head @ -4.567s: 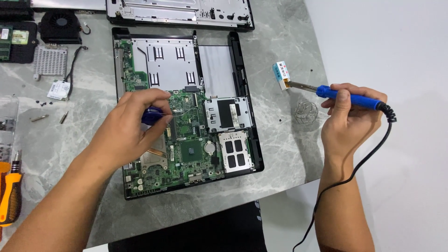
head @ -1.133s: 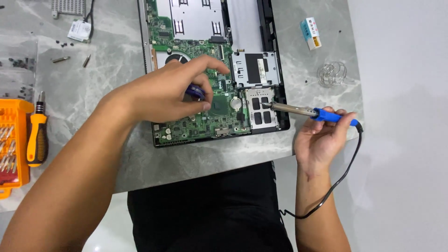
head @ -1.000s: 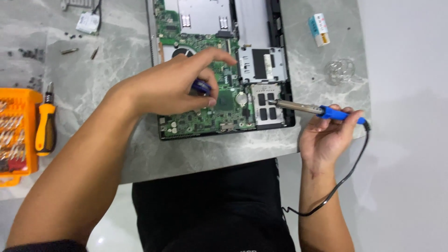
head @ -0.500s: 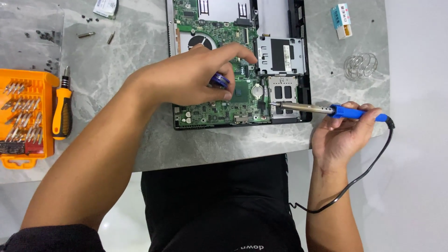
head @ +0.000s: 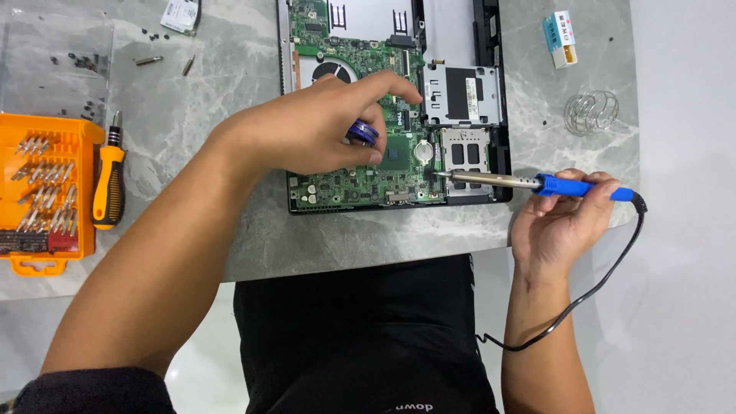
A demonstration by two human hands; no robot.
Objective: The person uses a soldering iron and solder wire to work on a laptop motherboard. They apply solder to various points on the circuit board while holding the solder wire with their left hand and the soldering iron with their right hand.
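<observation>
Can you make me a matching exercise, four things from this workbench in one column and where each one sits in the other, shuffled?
Things:
1. soldering iron
2. screwdriver
3. solder coil
4. small blue object

Places:
A. beside the orange bit case
B. in the left hand
C. in the right hand
D. on the table, right of the opened laptop

Pairs: 1-C, 2-A, 3-D, 4-B

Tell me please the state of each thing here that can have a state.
Laptop: opened, green board exposed.
Soldering iron: held by right hand, tip at the board's edge.
Blue tool: gripped in left hand.
Orange bit case: open, bits showing.
Orange screwdriver: lying flat, untouched.
Solder coil: lying loose.
</observation>
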